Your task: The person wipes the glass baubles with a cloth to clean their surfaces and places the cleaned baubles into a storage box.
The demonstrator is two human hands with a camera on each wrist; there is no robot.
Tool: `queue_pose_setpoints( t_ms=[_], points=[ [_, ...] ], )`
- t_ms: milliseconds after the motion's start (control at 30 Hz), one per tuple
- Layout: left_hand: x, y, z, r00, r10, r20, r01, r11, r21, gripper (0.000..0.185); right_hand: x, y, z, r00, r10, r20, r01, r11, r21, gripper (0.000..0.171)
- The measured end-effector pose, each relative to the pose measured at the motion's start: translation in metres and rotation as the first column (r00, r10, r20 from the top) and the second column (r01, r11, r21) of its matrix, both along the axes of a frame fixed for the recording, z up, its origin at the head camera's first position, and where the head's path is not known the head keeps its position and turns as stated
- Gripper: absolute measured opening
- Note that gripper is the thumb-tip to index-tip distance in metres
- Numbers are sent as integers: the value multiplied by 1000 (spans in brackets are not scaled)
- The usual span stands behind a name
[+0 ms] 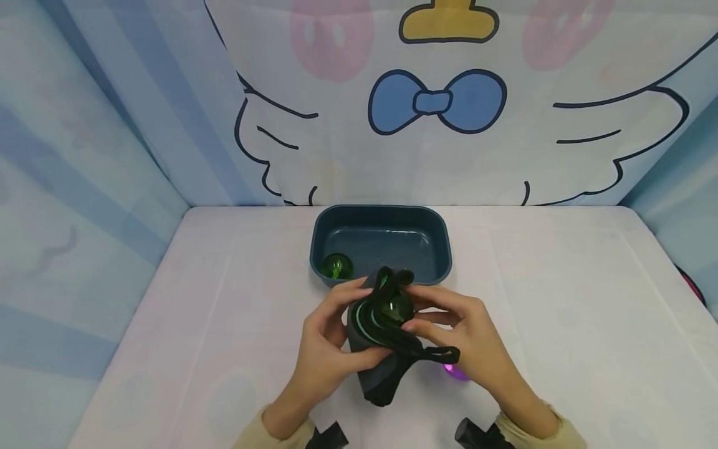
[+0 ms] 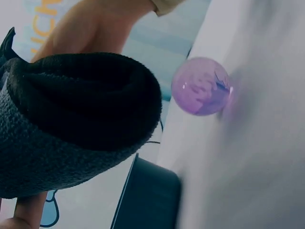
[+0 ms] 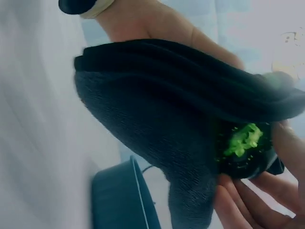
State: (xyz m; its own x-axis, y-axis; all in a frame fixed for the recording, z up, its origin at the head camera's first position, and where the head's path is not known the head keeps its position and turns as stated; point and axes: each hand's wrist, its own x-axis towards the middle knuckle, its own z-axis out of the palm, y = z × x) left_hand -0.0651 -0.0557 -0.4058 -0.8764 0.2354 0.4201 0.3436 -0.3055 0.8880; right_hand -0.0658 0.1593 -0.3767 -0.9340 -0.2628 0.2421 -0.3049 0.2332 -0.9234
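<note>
Both hands hold a dark grey fabric pouch (image 1: 374, 374) with a black, green-trimmed mouth just above the table. My left hand (image 1: 349, 319) grips its left side, thumb on the rim. My right hand (image 1: 422, 309) pinches the rim from the right. A green translucent ball (image 1: 394, 308) sits in the pouch's open mouth. In the right wrist view the green ball (image 3: 243, 142) shows through the pouch (image 3: 152, 124), with my fingers (image 3: 248, 200) under it. The left wrist view shows the pouch (image 2: 71, 124) from below.
A teal tub (image 1: 381, 212) stands just behind the hands, with a second green ball (image 1: 336, 267) in its front left corner. A purple ball (image 1: 455, 373) lies on the white table under my right hand, also the purple ball (image 2: 200, 87). Cloth walls close in on three sides.
</note>
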Motion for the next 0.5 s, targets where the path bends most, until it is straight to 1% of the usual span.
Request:
queue_pose_setpoints(
  t_ms=[67, 100, 167, 267, 367, 500],
  points=[
    [-1, 0, -1, 1000, -4, 5, 4, 1000, 0, 63, 0, 1, 1, 999, 4, 41, -4, 1000, 1, 43],
    [-1, -1, -1, 1000, -6, 17, 6, 1000, 7, 63, 0, 1, 1, 999, 10, 47, -10, 1000, -1, 43],
    [-1, -1, -1, 999, -9, 49, 7, 999, 32, 65, 0, 0, 2, 999, 26, 29, -26, 1000, -8, 43],
    [-1, 0, 1, 995, -13, 101, 6, 998, 65, 68, 0, -2, 5, 998, 48, -40, -49, 999, -17, 46],
    [0, 0, 3, 987, -6, 158, -5, 997, 73, 70, 2, -1, 9, 988, 85, -132, -86, 996, -2, 56],
    [0, 0, 5, 970, 8, 242, -25, 998, 65, 71, 2, 2, 11, 966, 140, -217, -117, 987, 113, 67]
  ],
)
